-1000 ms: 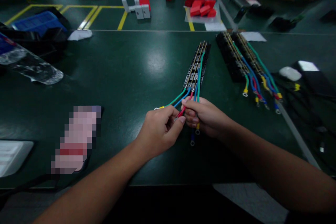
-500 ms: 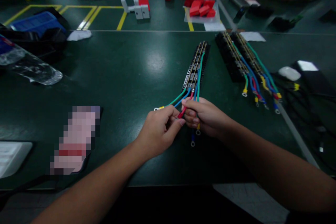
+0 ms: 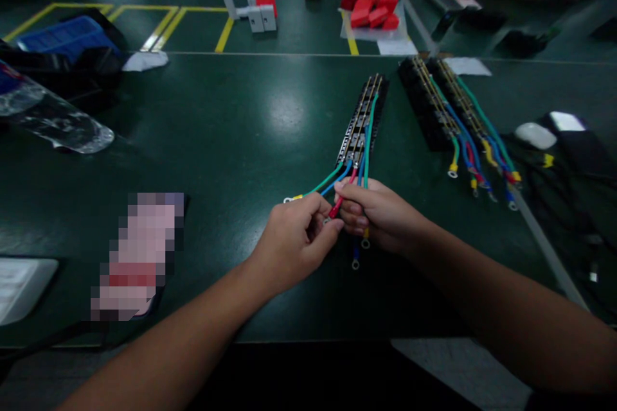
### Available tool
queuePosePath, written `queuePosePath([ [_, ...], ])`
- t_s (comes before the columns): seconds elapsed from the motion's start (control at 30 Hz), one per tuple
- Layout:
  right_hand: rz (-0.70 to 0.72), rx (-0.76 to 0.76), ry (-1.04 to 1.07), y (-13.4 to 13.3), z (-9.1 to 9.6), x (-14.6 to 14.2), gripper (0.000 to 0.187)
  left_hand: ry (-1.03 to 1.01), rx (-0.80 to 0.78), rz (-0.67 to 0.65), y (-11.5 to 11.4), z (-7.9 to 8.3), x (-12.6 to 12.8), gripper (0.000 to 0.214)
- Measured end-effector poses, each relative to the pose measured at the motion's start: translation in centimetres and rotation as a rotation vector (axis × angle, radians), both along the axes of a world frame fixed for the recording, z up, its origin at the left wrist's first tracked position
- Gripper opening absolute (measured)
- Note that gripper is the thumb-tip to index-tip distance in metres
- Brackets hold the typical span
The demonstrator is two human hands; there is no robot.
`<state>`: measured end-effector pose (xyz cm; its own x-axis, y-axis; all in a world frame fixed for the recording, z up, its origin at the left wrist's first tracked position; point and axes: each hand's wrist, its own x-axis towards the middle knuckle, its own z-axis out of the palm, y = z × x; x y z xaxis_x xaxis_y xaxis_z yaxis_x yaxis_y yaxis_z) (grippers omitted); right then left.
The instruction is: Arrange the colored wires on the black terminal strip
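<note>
Red wire (image 3: pixel 334 211): slanting lengthwise down-left from black strip (image 3: pixel 360 123), pinched near tip by left hand (image 3: pixel 296 234), midway by right hand (image 3: pixel 383 213).

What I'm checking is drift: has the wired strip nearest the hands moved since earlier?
No: the wired strip shows no visible shift against the table seam.

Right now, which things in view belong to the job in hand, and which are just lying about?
In the job:
red ring-terminal wire, held by left hand and right hand
black railed strip with green wires and blue wires
probably two similar wired strips

Apparently lying about:
smartphone
clear plastic bottle
white computer mouse
red plastic parts
</note>
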<state>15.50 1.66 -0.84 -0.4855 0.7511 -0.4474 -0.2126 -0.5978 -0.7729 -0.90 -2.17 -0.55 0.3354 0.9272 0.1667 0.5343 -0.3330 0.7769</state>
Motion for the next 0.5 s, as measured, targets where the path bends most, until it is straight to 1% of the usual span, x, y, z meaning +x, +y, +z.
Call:
queuePosePath([
  [0.3,0.003,0.009,-0.012,-0.05,-0.07,-0.06,0.040,0.052,0.077,-0.014,-0.10,-0.07,-0.12,0.010],
  [0.5,-0.017,0.000,-0.022,-0.10,0.13,-0.17,0.039,0.119,0.059,-0.043,-0.13,-0.24,-0.14,0.012],
])
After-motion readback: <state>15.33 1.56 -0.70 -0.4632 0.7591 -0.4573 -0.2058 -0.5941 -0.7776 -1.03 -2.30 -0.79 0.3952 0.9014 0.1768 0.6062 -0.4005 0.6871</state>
